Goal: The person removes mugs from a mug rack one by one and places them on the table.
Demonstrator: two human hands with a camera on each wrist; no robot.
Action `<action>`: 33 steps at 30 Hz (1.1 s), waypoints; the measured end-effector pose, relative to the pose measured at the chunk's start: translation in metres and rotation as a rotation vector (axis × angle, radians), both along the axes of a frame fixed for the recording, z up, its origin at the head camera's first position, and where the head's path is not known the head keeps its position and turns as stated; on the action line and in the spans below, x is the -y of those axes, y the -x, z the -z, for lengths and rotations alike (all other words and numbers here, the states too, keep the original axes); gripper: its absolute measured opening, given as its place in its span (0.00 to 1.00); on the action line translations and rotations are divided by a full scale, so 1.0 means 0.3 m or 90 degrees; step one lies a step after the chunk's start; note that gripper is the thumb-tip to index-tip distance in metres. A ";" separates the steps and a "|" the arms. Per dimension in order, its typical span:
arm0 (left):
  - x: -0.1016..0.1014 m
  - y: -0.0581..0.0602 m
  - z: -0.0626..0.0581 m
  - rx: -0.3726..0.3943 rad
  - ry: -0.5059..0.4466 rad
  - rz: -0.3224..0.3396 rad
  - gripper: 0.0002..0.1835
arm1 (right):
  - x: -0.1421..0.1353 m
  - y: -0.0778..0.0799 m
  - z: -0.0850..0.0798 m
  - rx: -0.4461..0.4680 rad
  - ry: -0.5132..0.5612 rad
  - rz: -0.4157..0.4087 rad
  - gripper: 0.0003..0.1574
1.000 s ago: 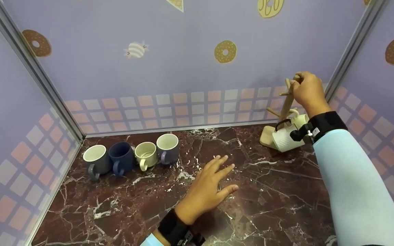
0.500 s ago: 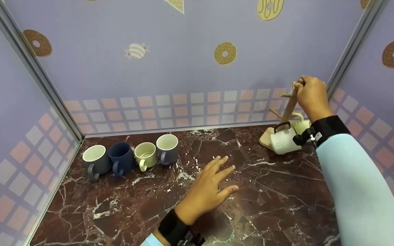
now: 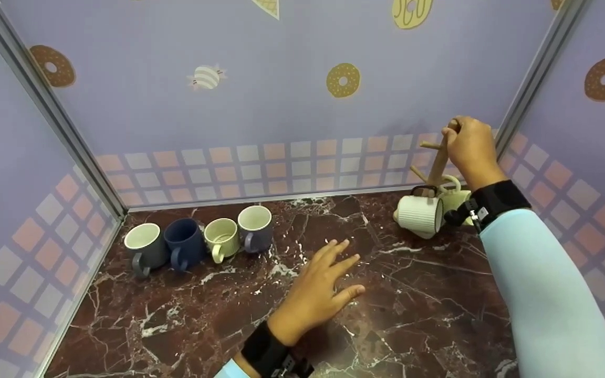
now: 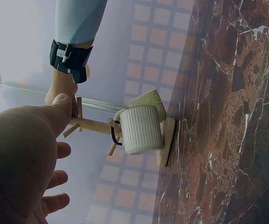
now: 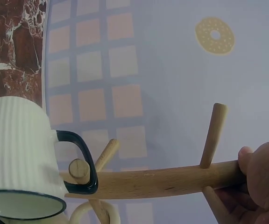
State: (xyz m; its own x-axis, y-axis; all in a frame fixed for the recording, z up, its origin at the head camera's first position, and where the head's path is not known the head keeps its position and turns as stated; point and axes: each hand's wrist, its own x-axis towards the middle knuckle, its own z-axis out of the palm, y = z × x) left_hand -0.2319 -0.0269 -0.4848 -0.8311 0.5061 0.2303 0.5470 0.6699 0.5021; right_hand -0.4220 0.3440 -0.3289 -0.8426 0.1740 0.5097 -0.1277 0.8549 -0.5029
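Observation:
My right hand (image 3: pixel 471 147) grips the top of the post of a wooden mug tree (image 3: pixel 438 165) at the back right. From one of its pegs hangs a white ribbed mug (image 3: pixel 417 213), tilted, its dark handle (image 5: pixel 88 161) looped over the peg in the right wrist view. Behind it a pale yellow-green mug (image 3: pixel 455 203) also hangs, partly hidden by the white one and my wrist. The tree's wooden base (image 4: pixel 168 142) shows in the left wrist view. My left hand (image 3: pixel 314 286) holds nothing, fingers spread over the middle of the table.
At the left, a grey mug (image 3: pixel 147 253), a navy mug (image 3: pixel 187 244), a cream-green mug (image 3: pixel 226 239) and a grey-lilac mug (image 3: pixel 260 236) stand upright in a row, handles toward me. Patterned walls (image 3: pixel 260 105) enclose the marbled table (image 3: pixel 402 325) on the back and sides.
The mug tree has turned under my right hand. The white ribbed mug has swung leftward round the front, showing more of the pale mug behind. My left hand has stayed in place.

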 end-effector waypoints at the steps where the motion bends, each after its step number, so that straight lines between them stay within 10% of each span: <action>1: -0.001 0.000 0.000 0.000 0.001 0.000 0.37 | -0.002 0.001 0.002 0.003 0.003 -0.001 0.18; 9: 0.001 0.001 0.000 -0.012 -0.007 0.001 0.37 | -0.006 -0.002 -0.005 0.025 0.039 -0.005 0.28; 16: 0.000 -0.004 -0.004 -0.001 -0.010 0.001 0.38 | 0.014 -0.070 0.019 -0.073 0.116 0.041 0.28; 26: -0.001 -0.012 -0.005 -0.007 0.018 0.013 0.40 | 0.026 -0.211 0.161 -0.139 0.275 0.109 0.22; 33: -0.012 -0.013 -0.012 -0.008 0.023 0.015 0.40 | -0.006 -0.283 0.312 0.020 0.304 0.152 0.28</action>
State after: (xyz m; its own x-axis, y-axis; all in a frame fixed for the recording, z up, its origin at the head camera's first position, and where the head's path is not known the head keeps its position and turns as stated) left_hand -0.2281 -0.0234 -0.4810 -0.8157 0.5341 0.2224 0.5696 0.6740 0.4703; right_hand -0.3370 0.3458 -0.4224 -0.7651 0.5686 0.3023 0.0634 0.5337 -0.8433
